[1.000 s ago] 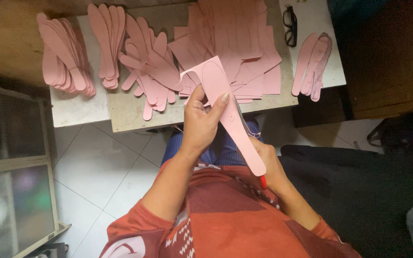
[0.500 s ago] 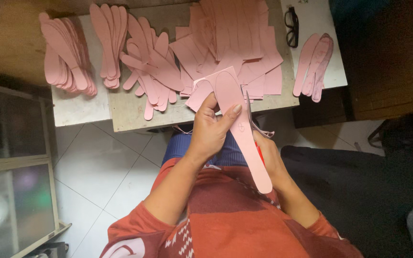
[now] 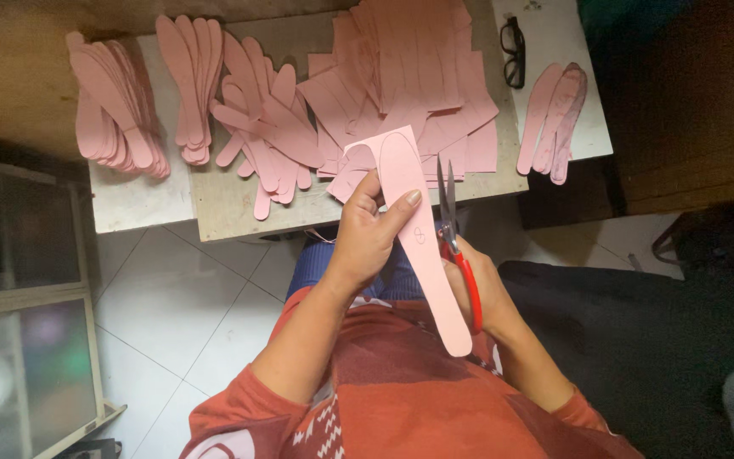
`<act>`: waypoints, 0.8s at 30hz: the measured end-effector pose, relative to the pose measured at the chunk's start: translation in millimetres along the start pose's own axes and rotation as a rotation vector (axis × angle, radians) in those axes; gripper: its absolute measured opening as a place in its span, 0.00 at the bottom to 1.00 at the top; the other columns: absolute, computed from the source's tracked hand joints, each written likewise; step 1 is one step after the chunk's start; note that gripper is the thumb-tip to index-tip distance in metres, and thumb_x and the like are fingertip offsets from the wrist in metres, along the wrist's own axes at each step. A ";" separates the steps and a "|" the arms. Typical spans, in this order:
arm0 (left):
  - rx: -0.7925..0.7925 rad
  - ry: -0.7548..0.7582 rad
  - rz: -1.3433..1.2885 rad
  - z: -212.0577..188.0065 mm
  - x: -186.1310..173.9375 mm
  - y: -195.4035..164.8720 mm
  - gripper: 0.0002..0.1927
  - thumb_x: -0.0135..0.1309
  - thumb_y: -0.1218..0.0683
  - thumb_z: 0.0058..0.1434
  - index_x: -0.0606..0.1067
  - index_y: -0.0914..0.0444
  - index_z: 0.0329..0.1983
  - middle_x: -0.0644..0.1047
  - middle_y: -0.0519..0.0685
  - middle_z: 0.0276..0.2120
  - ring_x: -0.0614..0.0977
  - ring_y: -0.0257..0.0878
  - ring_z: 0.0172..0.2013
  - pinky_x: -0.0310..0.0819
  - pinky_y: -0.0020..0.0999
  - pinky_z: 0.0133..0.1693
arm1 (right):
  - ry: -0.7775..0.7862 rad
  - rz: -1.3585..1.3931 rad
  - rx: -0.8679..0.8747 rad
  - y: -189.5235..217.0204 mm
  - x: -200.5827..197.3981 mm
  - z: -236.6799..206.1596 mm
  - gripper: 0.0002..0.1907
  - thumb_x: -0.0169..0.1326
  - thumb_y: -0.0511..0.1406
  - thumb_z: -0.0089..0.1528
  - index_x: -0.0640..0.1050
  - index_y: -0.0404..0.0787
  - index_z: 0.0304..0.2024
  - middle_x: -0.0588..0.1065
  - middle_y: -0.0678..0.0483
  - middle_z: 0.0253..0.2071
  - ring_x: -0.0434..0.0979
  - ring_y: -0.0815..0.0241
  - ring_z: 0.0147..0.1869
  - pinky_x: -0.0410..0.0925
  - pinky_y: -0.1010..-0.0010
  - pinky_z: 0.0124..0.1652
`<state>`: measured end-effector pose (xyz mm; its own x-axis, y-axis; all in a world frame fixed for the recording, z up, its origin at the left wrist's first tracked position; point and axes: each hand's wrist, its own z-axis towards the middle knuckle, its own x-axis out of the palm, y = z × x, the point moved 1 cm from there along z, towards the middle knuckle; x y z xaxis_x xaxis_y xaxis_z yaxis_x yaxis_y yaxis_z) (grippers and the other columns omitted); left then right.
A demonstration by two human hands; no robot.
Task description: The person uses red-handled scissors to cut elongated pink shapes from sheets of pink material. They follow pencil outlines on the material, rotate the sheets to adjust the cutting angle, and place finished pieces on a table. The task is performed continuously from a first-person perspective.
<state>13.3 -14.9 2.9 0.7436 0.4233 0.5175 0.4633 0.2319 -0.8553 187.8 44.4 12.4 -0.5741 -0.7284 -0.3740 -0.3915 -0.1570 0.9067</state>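
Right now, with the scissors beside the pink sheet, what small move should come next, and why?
Probably bring the red-handled scissors onto the outline drawn on the pink sheet. The right hand holds them just right of the sheet with the blades pointing up along its edge, while the left hand holds the sheet upright. Part of the sheet around the drawn sole shape looks uncut.

The scene is lit softly and unevenly: the pale grey tabletop [image 3: 142, 200] and white floor tiles [image 3: 189, 314] are brightest, while the right side and upper left corner are lost in deep shadow. Slight softness is seen throughout; no glare is found.
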 end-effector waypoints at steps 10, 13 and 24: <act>-0.074 0.036 0.007 -5.7 6.7 -2.4 0.16 0.58 0.63 0.66 0.72 0.69 0.57 0.80 0.50 0.45 0.81 0.32 0.43 0.80 0.28 0.45 | 0.058 -0.110 -0.180 11.3 -3.8 2.2 0.17 0.45 0.33 0.62 0.71 0.36 0.53 0.77 0.42 0.34 0.79 0.47 0.36 0.72 0.62 0.39; -0.082 0.016 0.072 -4.5 4.9 -2.3 0.16 0.58 0.62 0.66 0.72 0.69 0.56 0.80 0.50 0.44 0.81 0.32 0.42 0.81 0.27 0.43 | 0.052 -0.112 -0.169 11.7 -4.1 1.1 0.17 0.44 0.32 0.61 0.72 0.35 0.53 0.77 0.41 0.34 0.79 0.46 0.36 0.72 0.62 0.39; -0.106 0.044 0.073 -3.3 5.8 0.0 0.17 0.57 0.61 0.65 0.72 0.67 0.57 0.80 0.48 0.41 0.81 0.30 0.39 0.80 0.27 0.41 | -0.018 -0.085 -0.157 4.8 1.3 -5.6 0.10 0.43 0.32 0.63 0.74 0.35 0.42 0.75 0.43 0.26 0.77 0.50 0.27 0.70 0.63 0.33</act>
<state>19.2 -15.3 5.9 0.7967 0.3966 0.4561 0.4535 0.1068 -0.8849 189.2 38.9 17.3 -0.5571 -0.6963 -0.4526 -0.3224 -0.3209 0.8906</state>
